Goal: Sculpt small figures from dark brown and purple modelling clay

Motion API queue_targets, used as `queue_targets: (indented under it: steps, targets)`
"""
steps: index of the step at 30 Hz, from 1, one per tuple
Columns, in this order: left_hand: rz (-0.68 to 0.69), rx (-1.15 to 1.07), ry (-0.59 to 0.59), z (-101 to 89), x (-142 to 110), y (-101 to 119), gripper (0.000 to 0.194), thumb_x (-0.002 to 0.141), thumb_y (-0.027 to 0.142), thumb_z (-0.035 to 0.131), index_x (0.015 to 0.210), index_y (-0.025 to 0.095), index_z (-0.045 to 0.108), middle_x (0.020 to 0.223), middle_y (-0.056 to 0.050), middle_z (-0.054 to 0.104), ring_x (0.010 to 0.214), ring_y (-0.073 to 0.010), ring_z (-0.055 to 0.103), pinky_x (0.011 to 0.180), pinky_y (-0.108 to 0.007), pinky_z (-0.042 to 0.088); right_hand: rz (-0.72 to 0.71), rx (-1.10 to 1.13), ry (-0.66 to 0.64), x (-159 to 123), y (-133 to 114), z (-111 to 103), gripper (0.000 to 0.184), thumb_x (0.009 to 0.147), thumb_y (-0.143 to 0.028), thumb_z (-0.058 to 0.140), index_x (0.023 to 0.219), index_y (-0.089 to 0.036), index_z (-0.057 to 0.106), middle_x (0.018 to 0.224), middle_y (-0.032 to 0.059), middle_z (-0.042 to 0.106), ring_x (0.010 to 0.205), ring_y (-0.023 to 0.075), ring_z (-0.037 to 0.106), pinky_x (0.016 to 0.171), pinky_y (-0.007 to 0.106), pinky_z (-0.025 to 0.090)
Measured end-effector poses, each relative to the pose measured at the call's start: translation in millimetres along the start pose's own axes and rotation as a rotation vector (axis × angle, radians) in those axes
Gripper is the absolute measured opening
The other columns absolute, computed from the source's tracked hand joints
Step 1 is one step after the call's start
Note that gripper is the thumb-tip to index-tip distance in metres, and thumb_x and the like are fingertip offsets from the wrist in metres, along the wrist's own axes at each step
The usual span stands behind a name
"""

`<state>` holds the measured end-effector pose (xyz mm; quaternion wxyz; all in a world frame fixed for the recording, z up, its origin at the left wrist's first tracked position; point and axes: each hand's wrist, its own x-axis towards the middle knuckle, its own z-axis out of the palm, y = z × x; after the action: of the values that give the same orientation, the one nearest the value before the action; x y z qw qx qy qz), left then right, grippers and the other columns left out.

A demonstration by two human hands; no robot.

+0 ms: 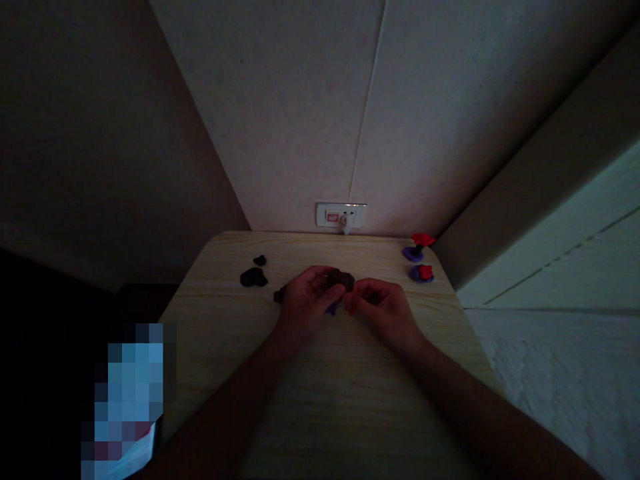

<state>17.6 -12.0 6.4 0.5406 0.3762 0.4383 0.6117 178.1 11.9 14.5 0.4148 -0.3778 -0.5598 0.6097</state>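
A dark brown lump of what looks like modelling clay [342,279] is gripped between the thumb and fingers of my left hand [310,297], above the wooden table. My right hand [383,303] is closed in a pinch at the lump's right edge. A reddish patch shows at its fingertips, too dim to tell from skin. Under the lump a small purple piece [331,309] peeks out between my hands. Another dark brown piece [280,295] lies just left of my left hand, partly covered by it.
Two black lumps, one larger [253,277] and one smaller [259,260], lie on the table [320,400] at left. At the back right are a red flower shape [423,239] on a purple base and a red piece [425,272] on another. A wall socket [341,215] holds a plug.
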Motion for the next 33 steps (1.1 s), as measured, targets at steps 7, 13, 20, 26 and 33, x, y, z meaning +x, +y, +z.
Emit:
queue_targets:
  steps: [7, 13, 20, 26, 33]
  targets:
    - [0.002, -0.024, -0.044, -0.4, -1.0, -2.0, 0.037, 0.070, 0.028, 0.084, 0.101, 0.015, 0.069, 0.096, -0.008, 0.076, 0.085, -0.0205, 0.070, 0.077, -0.032, 0.053, 0.003, 0.042, -0.042, -1.3, 1.5, 0.9, 0.026, 0.077, -0.042, 0.081, 0.071, -0.018, 0.076, 0.060, 0.0009, 0.066, 0.057, 0.0136, 0.055, 0.059, 0.028, 0.044]
    - [-0.030, -0.094, -0.126, -1.7, 0.8, -4.8, 0.024, 0.078, 0.031, 0.079, 0.092, 0.014, 0.072, 0.086, -0.006, 0.072, 0.074, -0.0168, 0.065, 0.071, -0.031, 0.050, 0.042, 0.116, -0.068, -0.1, 4.6, 0.2, 0.024, 0.079, -0.043, 0.080, 0.080, -0.019, 0.078, 0.064, 0.0009, 0.068, 0.058, 0.0135, 0.057, 0.060, 0.028, 0.045]
    - [-0.067, 0.034, -0.081, 0.6, -0.9, -1.0, 0.033, 0.071, 0.031, 0.086, 0.096, 0.014, 0.074, 0.095, -0.008, 0.077, 0.085, -0.0196, 0.070, 0.080, -0.033, 0.054, -0.013, 0.099, -0.015, 4.1, 5.9, -3.1, 0.025, 0.076, -0.042, 0.084, 0.079, -0.019, 0.075, 0.070, 0.0016, 0.071, 0.064, 0.0144, 0.062, 0.066, 0.028, 0.050]
    - [-0.060, 0.012, -0.031, 1.2, -1.8, -0.1, 0.041, 0.067, 0.025, 0.087, 0.103, 0.013, 0.071, 0.099, -0.010, 0.078, 0.086, -0.0201, 0.072, 0.080, -0.033, 0.054, 0.008, 0.117, 0.017, 3.9, 8.1, -3.9, 0.023, 0.074, -0.039, 0.086, 0.077, -0.018, 0.077, 0.067, 0.0010, 0.072, 0.061, 0.0133, 0.061, 0.063, 0.026, 0.049]
    - [-0.066, -0.057, -0.057, 1.2, -3.2, -2.6, 0.054, 0.068, 0.023, 0.086, 0.115, 0.011, 0.063, 0.092, -0.010, 0.077, 0.072, -0.0179, 0.070, 0.065, -0.029, 0.052, 0.159, 0.333, -0.024, 3.4, 6.9, 0.6, 0.026, 0.070, -0.036, 0.088, 0.075, -0.015, 0.075, 0.065, 0.0008, 0.069, 0.058, 0.0094, 0.059, 0.056, 0.021, 0.046]
